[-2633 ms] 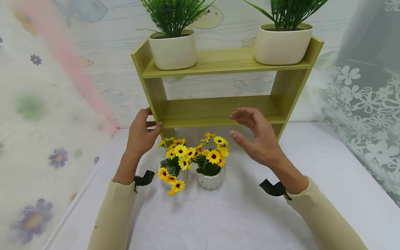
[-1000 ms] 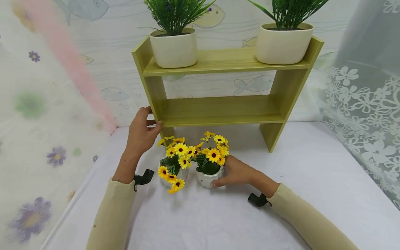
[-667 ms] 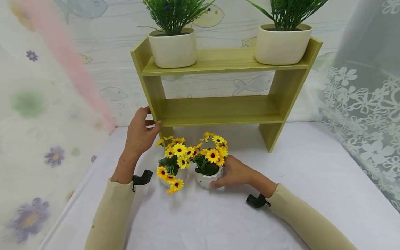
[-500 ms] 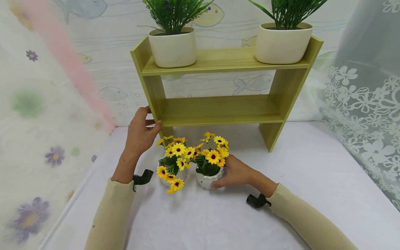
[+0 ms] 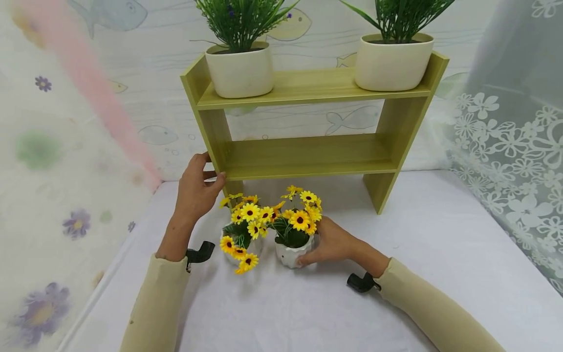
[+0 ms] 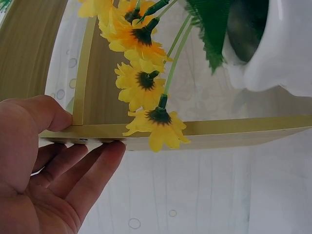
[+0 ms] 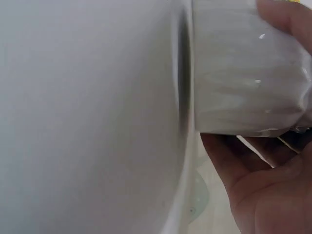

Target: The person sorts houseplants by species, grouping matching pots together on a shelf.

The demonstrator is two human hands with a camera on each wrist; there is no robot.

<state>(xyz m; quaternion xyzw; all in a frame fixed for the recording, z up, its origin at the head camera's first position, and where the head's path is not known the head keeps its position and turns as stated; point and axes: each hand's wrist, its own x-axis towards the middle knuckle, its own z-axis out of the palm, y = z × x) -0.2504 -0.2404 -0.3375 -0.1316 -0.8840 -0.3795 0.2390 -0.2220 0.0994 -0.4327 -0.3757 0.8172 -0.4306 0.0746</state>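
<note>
My left hand (image 5: 196, 190) holds the left side panel of a yellow-green wooden shelf (image 5: 308, 155). In the left wrist view its thumb (image 6: 51, 113) lies on the panel's inner side, the fingers on the outer. Low at the right, my right hand (image 5: 335, 243) grips a small white flowerpot (image 5: 290, 255) from its right side, thumb in front; the far fingers are partly hidden. Yellow daisy-like flowers (image 5: 300, 220) fill it. In the right wrist view the white pot (image 7: 243, 73) lies between thumb and fingers, its base right at the white cloth. A matching potted plant (image 5: 239, 234) stands just left.
Two larger cream planters, the left planter (image 5: 241, 73) and the right planter (image 5: 393, 63), stand on the shelf's top board with green plants. A white cloth (image 5: 281, 313) covers the table. Patterned curtains (image 5: 79, 146) enclose the back and left, lace (image 5: 519, 161) the right.
My right hand has come down from in front of the shelf's lower board and taken hold of the right flowerpot. The left hand stays on the side panel. The view shifts slightly.
</note>
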